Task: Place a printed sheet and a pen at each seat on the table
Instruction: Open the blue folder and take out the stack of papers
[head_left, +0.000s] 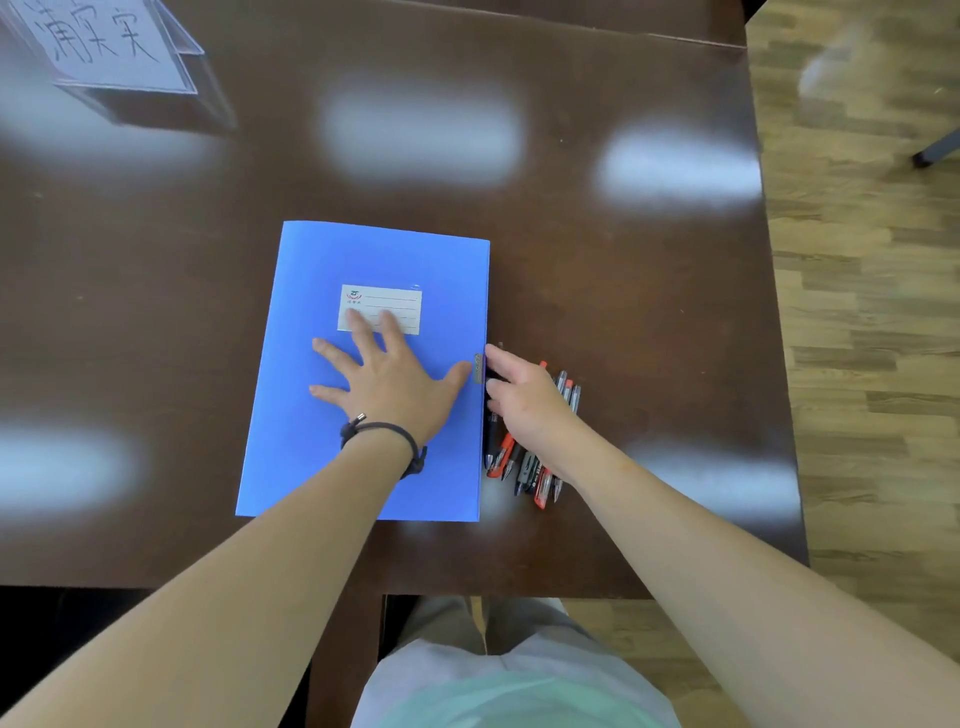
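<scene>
A closed blue folder (322, 431) with a white label lies flat on the dark brown table (623, 291). My left hand (387, 376) presses down on its cover with fingers spread flat. Just right of the folder lies a bundle of several red and black pens (524, 470). My right hand (524, 400) rests over the pens, its fingertips touching the folder's right edge by the small clasp (478, 369). No printed sheet is visible; the folder's contents are hidden.
A clear acrylic name card stand (111, 49) with handwritten characters stands at the far left of the table. The table's right edge (779, 364) meets a wooden floor. A dark chair leg (935, 150) shows at far right.
</scene>
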